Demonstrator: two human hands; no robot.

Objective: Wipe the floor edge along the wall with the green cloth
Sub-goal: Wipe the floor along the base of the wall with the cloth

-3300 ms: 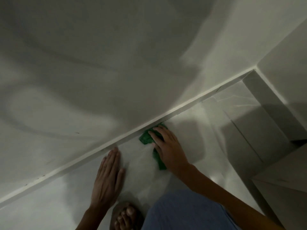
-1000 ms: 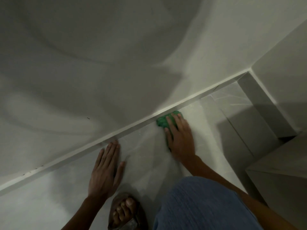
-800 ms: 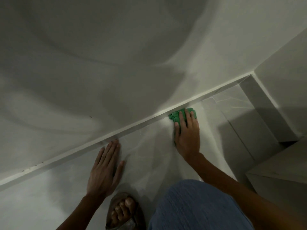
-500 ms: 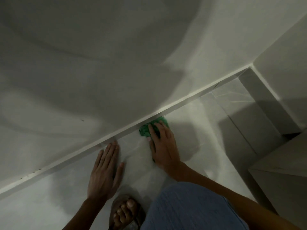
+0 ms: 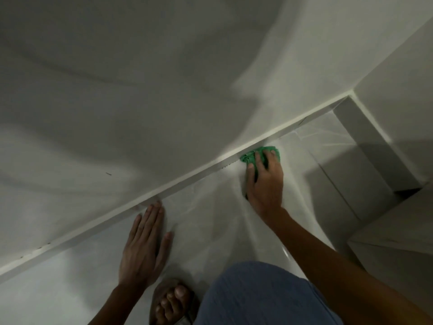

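Observation:
The green cloth (image 5: 248,157) is bunched against the pale skirting strip (image 5: 187,180) where the glossy floor meets the wall. My right hand (image 5: 266,184) lies flat on top of the cloth, fingers pressing it toward the strip; most of the cloth is hidden under the palm. My left hand (image 5: 145,245) rests flat on the floor to the left, fingers spread, fingertips close to the strip and holding nothing.
The white wall (image 5: 164,90) fills the upper view. A corner with a second skirting (image 5: 365,139) lies to the right, and a pale block or step (image 5: 398,242) stands at lower right. My sandalled foot (image 5: 173,301) and blue-clad knee (image 5: 257,294) are at the bottom.
My right hand has slid the cloth to the right along the skirting, after a stroke back to the left half a second ago. My left hand has stayed planted.

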